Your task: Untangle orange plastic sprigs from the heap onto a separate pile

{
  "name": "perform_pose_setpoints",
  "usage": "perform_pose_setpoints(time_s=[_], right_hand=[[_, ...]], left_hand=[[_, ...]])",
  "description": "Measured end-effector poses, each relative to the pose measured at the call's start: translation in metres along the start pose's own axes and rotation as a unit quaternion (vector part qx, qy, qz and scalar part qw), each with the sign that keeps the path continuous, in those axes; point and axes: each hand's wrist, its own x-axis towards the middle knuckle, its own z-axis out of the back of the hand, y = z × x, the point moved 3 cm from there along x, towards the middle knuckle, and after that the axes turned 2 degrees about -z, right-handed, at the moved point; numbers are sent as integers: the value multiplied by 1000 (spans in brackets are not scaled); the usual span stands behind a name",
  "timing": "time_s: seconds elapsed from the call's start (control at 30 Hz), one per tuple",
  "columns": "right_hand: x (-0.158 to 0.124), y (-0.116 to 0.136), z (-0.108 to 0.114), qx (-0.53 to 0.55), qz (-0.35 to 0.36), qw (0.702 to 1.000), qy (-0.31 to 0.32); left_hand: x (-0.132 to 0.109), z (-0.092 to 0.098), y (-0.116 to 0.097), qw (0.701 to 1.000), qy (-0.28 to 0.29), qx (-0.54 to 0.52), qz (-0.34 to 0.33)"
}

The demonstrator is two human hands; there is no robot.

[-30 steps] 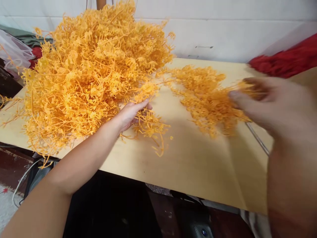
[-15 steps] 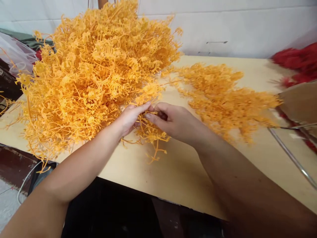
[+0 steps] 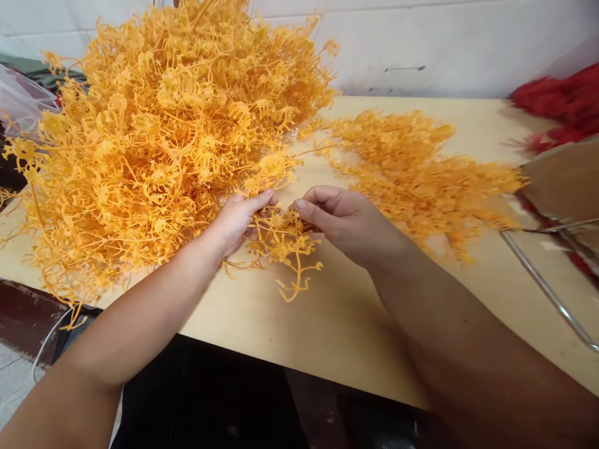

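A big tangled heap of orange plastic sprigs (image 3: 159,137) covers the left half of the wooden table (image 3: 355,312). A smaller, flatter pile of the same sprigs (image 3: 421,168) lies to the right. Between them sits a small orange sprig cluster (image 3: 285,243). My left hand (image 3: 238,218) grips that cluster at the heap's edge, fingers closed around stems. My right hand (image 3: 346,221) pinches the same cluster from the right, fingers curled.
Red sprigs (image 3: 561,106) lie at the far right by a brown cardboard piece (image 3: 561,181). Thin metal rods (image 3: 547,287) cross the table's right side. A clear plastic bag (image 3: 23,103) sits at far left. A white wall stands behind.
My right hand left the right pile and came left to the small cluster beside my left hand, then both pulled it slightly apart from the heap.
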Motion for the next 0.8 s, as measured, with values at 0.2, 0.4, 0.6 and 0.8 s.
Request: perform_pose_setpoints(time_s=[0.2, 0.4, 0.6, 0.8], right_hand=[[1, -2, 2, -66, 66, 991, -100], [-3, -4, 6, -206, 165, 953, -148], [0, -4, -2, -272, 206, 924, -173], [21, -10, 33, -200, 171, 916, -302]], left_hand=[[-1, -5, -1, 999, -10, -1, -34], [-1, -10, 0, 992, 20, 116, -51], [-1, -12, -1, 978, 31, 202, -41], [-9, -14, -3, 976, 13, 206, -68]])
